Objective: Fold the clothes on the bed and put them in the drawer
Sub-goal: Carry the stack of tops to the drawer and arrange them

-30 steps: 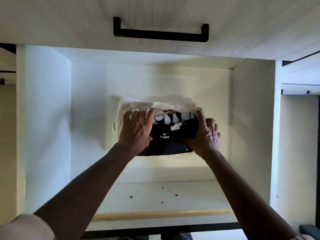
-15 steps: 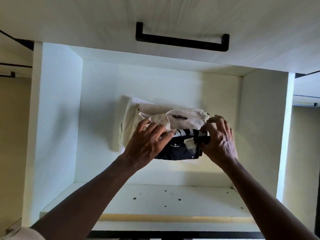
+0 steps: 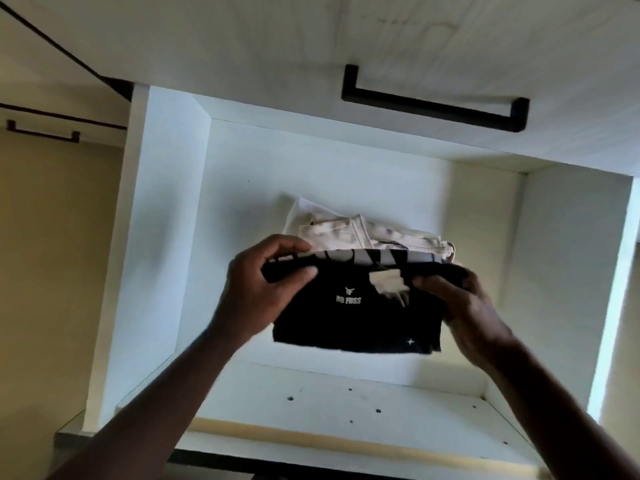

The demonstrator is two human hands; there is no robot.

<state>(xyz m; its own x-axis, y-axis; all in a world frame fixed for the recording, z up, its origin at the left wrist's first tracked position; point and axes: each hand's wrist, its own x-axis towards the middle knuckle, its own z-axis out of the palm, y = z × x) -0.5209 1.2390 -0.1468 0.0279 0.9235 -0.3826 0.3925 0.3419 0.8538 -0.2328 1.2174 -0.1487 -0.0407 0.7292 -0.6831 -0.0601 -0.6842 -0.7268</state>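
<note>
A folded black garment (image 3: 353,317) with small white lettering and a white tag hangs in front of me inside the open white drawer (image 3: 166,237). My left hand (image 3: 263,282) pinches its top left edge. At the top right edge, my right hand (image 3: 464,299) grips it. Behind it a folded cream garment (image 3: 346,233) lies on a white one (image 3: 301,209) against the drawer's bottom panel. A black-and-white patterned fold (image 3: 391,256) shows along the top of the black garment.
The drawer front with its black handle (image 3: 433,109) fills the top of the view. The drawer's near panel (image 3: 346,403) with small holes lies below my arms. Another handle (image 3: 41,133) shows at the far left.
The view has shifted so the drawer sits lower and to the right. Both hands have lifted the black garment toward me, away from the cream stack, and more of it hangs open.
</note>
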